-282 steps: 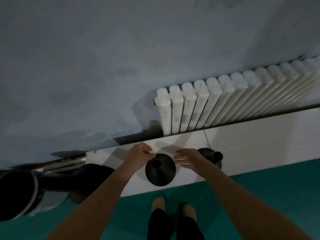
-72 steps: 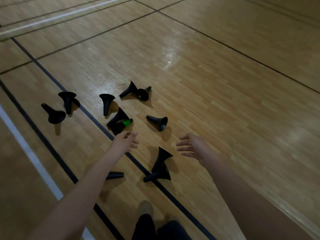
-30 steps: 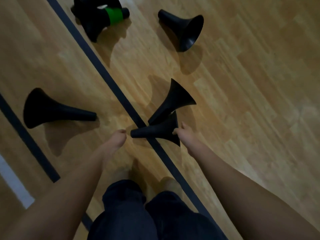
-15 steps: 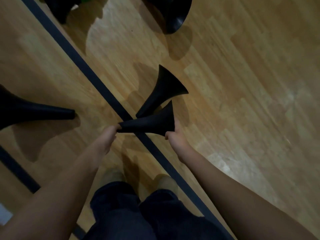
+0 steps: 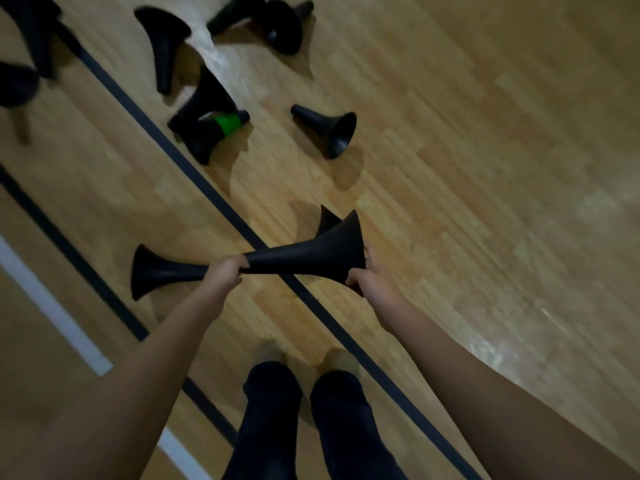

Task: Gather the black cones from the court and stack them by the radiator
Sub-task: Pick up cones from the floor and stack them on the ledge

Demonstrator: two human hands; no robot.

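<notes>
From the head view, the person holds one black cone [image 5: 304,258] crosswise above the court floor [image 5: 485,168]. The left hand [image 5: 227,273] is curled round its narrow neck; the right hand [image 5: 362,275] hooks its fingers over the flared rim. I cannot tell how firm either hold is.

A two-ended hold like this could let the smooth neck slide out of the left fingers if the right hand lets go first, and the cone would drop.

Just beyond the grip, a second cone [image 5: 327,220] peeks out from behind the held flare, close enough to be knocked. Just left of the left hand a fallen cone [image 5: 156,271] lies on its side, and a careless turn could put a foot on it.

Farther beyond the grip lie a green-banded cone [image 5: 225,124], an open-mouthed cone [image 5: 329,133] and more near the top edge.

No bin or basket shows. The open-mouthed cone is hollow and dark inside, with nothing seen in it. The radiator is out of view, so I judge most of the gathering is yet to do.
</notes>
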